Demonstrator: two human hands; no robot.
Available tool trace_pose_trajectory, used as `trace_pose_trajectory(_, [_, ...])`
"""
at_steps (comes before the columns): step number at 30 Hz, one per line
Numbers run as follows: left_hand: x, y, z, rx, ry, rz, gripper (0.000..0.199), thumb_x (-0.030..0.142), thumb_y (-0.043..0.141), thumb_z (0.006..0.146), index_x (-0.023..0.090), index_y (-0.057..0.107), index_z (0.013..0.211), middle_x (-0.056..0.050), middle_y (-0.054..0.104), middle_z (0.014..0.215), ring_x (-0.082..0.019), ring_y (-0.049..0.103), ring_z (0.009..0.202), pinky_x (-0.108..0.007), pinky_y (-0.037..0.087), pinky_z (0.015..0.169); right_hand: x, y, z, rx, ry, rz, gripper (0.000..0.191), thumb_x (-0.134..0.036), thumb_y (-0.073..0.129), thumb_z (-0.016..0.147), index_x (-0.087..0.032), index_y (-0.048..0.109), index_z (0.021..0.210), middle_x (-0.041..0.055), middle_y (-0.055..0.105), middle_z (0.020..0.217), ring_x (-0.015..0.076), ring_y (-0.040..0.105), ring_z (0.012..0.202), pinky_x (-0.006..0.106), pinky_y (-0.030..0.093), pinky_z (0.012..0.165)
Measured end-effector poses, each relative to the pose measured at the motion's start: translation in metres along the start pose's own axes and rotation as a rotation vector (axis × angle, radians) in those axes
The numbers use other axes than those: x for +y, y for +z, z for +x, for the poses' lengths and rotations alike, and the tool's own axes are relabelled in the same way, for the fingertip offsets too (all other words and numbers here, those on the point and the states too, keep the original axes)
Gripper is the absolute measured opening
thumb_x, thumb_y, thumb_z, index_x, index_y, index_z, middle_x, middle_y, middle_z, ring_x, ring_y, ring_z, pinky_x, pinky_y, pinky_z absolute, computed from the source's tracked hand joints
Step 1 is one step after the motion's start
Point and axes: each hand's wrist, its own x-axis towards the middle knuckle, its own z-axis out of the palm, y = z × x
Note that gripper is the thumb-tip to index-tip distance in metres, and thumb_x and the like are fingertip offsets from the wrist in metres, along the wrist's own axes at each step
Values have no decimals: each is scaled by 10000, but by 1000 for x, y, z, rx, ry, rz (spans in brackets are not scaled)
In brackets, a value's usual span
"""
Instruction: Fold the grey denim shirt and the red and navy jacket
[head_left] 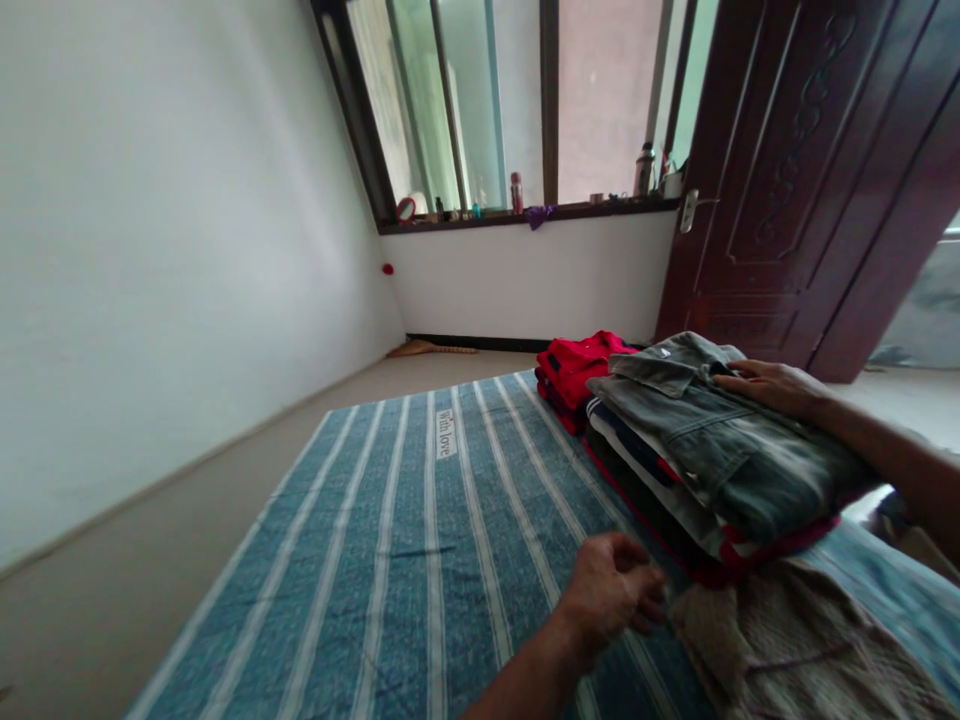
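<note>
A dark green-grey jacket (697,420), folded, lies on top of a stack of folded clothes (637,465) at the right of the striped blue bed cover (405,560). My right hand (780,390) rests on the jacket's far right part with its fingers spread. Left of the brown textured cloth (810,640), my left hand (611,590) hovers over the cover with curled fingers. It is slightly blurred, and whether anything is between its fingertips cannot be made out. Behind the stack sits a smaller pile of red clothes (574,370).
A white wall (187,220) stands on the left. Beyond the bed, a window sill (480,222) holds a pink bottle (517,192), a thermos (643,170) and small items. The dark red door (772,200) is at the right.
</note>
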Motion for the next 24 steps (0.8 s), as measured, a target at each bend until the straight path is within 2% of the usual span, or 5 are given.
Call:
trace_pose_trajectory(12, [-70,-73,-8,143,-56,48,358,379,682,621,182,484,845,34,593,583,-128,573,460,-225,407,437,-31,-22,-22,-12,-44,-111,545,-529,459,875,-125,610,1208,211,655,1116,329,628,1015,419,441,833])
trace_pose_trajectory(15, [-77,-76,-9,131,-12,11,318,315,630,625,176,483,871,31,614,608,-127,585,488,-224,419,457,-65,-35,-60,102,-110,-174,541,-521,505,853,-103,620,1177,245,625,1139,384,586,1053,503,391,849])
trace_pose_trajectory(18, [-79,-74,-11,146,11,22,296,277,585,624,168,491,883,32,609,600,-122,570,478,-219,412,452,-112,-22,-126,289,-437,86,418,-484,490,876,-224,622,1175,113,670,1107,274,636,968,389,453,826])
trace_pose_trajectory(21, [-77,-71,-14,140,47,60,280,292,581,641,160,523,881,31,598,588,-120,549,470,-221,407,457,-158,24,-194,-166,-795,388,275,-382,502,897,-241,660,1074,44,705,978,170,660,849,249,479,754])
trace_pose_trajectory(24, [-77,-69,-22,127,167,154,241,358,587,711,148,593,830,-5,614,655,-146,584,581,-249,455,548,-182,85,-228,-548,-845,494,175,-241,530,861,-249,696,914,-14,714,808,126,657,708,190,454,648])
